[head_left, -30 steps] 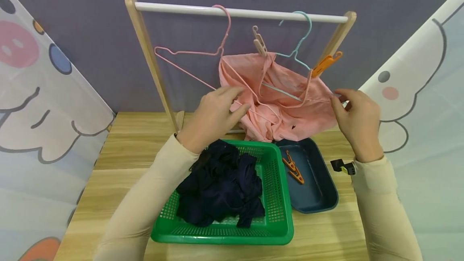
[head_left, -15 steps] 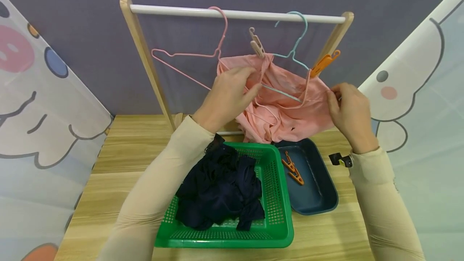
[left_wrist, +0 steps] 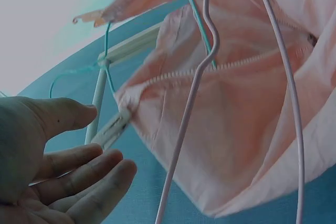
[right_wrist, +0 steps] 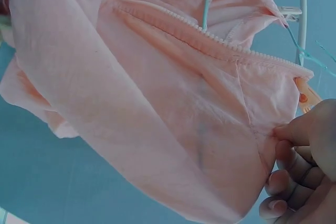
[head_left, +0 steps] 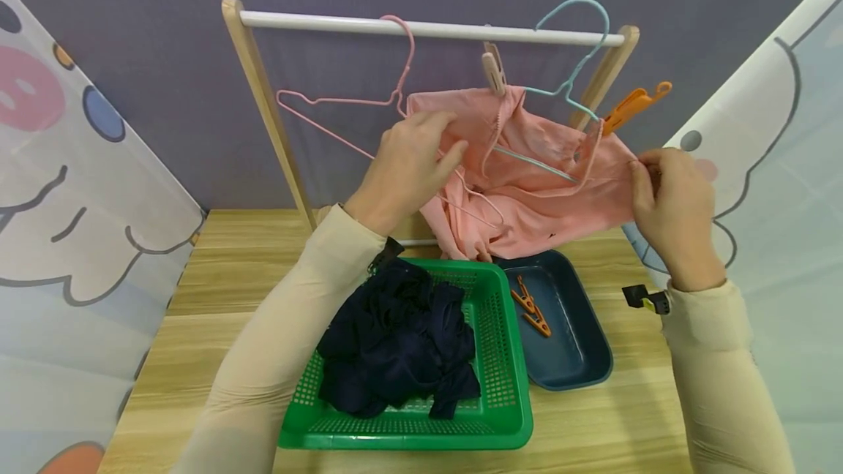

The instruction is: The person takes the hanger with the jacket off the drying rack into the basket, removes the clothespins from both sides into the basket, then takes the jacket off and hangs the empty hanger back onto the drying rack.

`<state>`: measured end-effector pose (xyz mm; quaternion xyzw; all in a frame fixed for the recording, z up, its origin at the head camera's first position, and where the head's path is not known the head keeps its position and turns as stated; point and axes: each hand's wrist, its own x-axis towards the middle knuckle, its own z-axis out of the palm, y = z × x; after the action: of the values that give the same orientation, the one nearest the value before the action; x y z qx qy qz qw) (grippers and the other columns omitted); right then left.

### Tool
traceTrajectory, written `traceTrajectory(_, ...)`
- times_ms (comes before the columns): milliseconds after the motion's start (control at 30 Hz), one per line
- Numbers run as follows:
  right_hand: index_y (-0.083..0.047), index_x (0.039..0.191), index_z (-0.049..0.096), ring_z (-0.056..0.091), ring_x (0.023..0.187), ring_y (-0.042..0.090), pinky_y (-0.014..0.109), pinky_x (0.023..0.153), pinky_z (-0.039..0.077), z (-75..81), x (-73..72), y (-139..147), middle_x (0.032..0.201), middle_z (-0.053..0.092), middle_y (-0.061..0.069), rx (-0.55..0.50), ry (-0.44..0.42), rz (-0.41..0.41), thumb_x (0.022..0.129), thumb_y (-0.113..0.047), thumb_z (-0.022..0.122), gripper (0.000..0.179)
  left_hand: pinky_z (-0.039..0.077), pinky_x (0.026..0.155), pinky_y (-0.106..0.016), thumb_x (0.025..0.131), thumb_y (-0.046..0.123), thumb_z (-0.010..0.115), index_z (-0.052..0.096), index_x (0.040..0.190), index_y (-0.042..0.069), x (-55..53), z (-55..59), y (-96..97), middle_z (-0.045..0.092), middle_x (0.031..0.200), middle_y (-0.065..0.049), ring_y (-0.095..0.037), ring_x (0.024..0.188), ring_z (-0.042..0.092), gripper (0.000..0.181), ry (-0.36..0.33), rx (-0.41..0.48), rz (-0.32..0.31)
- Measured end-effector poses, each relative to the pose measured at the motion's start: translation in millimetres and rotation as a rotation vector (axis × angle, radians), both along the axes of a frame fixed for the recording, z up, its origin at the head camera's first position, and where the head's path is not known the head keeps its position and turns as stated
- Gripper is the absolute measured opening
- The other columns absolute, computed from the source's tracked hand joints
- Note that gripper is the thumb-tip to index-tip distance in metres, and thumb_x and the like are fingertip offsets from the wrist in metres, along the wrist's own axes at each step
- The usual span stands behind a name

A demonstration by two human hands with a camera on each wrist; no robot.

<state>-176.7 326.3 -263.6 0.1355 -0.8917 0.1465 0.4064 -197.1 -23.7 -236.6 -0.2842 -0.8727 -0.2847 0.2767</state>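
Here's the pink garment (head_left: 560, 222), spread between the two hands on the turquoise hanger (head_left: 569, 85), and the right hand (head_left: 675, 200) has its outer edge pinched between thumb and fingers. Thin cloth, this: it looks light and soft, likely to fold and sag rather than tear, with the toothed zip edge the stiffer part. Best purchase, I'd judge, is a doubled corner or seam, right where those right fingers sit.

Just above them, the orange peg (head_left: 634, 107) bites the zip edge. Over to the left hand (head_left: 405, 167): fingers loosely apart, nothing in them, the beige peg (head_left: 494, 70) above and beyond their tips, the pink hanger (head_left: 399, 90) close by, its wire crossing the cloth.

Below the fingers, dark clothing (head_left: 395, 342) in a green basket (head_left: 395, 442). Labels? No brand or writing I can read; one small dark mark on the pink cloth, too tiny to make out.
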Motion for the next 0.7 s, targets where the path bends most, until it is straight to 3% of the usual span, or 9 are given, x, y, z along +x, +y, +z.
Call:
traceTrajectory(233, 0.013, 0.1, 0.062, 0.047, 0.073, 0.036, 0.043, 0.064, 0.031, -7.4, 19.9, 28, 0.086, 0.055, 0.026, -0.003, 0.032, -0.021, 0.098, -0.006, 0.059, 0.019, 0.052, 0.092, -0.039, 0.101, 0.019, 0.061, 0.062, 0.13, 0.0, -5.9, 3.1, 8.6, 0.063, 0.127, -0.015, -0.026, 0.109, 0.064, 0.035, -0.037, -0.041, -0.009)
traceTrajectory(400, 0.013, 0.099, 0.062, 0.04, 0.075, 0.005, 0.028, 0.065, 0.028, -15.6, 30.3, 46, 0.082, 0.054, 0.022, -0.053, 0.057, -0.02, 0.095, -0.002, 0.061, 0.016, 0.049, 0.098, -0.034, 0.102, 0.017, 0.06, 0.06, 0.132, -0.001, -10.5, -0.6, 20.5, 0.063, 0.127, -0.014, -0.025, 0.115, 0.061, 0.036, -0.031, -0.118, -0.03)
traceTrajectory(533, 0.014, 0.099, 0.062, 0.032, 0.081, -0.013, 0.018, 0.066, 0.024, -18.6, 37.6, 58, 0.082, 0.053, 0.017, -0.095, 0.072, -0.029, 0.095, 0.0, 0.06, 0.016, 0.044, 0.103, -0.03, 0.1, 0.013, 0.061, 0.062, 0.13, -0.002, -11.8, -5.1, 28.9, 0.063, 0.127, -0.014, -0.027, 0.117, 0.06, 0.033, 0.038, -0.131, -0.053)
traceTrajectory(600, 0.015, 0.1, 0.062, 0.033, 0.082, -0.015, 0.015, 0.067, 0.024, -20.6, 41.2, 63, 0.082, 0.052, 0.014, -0.108, 0.079, -0.046, 0.095, 0.0, 0.059, 0.016, 0.045, 0.103, -0.029, 0.1, 0.01, 0.061, 0.065, 0.128, 0.0, -12.1, -6.4, 32.8, 0.064, 0.126, -0.013, -0.026, 0.116, 0.061, 0.03, 0.075, -0.138, -0.056)
traceTrajectory(700, 0.016, 0.102, 0.061, 0.039, 0.081, -0.006, 0.011, 0.07, 0.024, -23.2, 45.5, 74, 0.085, 0.054, 0.021, -0.101, 0.094, -0.08, 0.096, -0.001, 0.058, 0.018, 0.05, 0.096, -0.03, 0.099, 0.006, 0.061, 0.07, 0.122, 0.004, -8.6, -8.0, 39.1, 0.068, 0.117, -0.01, -0.024, 0.108, 0.064, 0.024, 0.095, -0.184, -0.058)
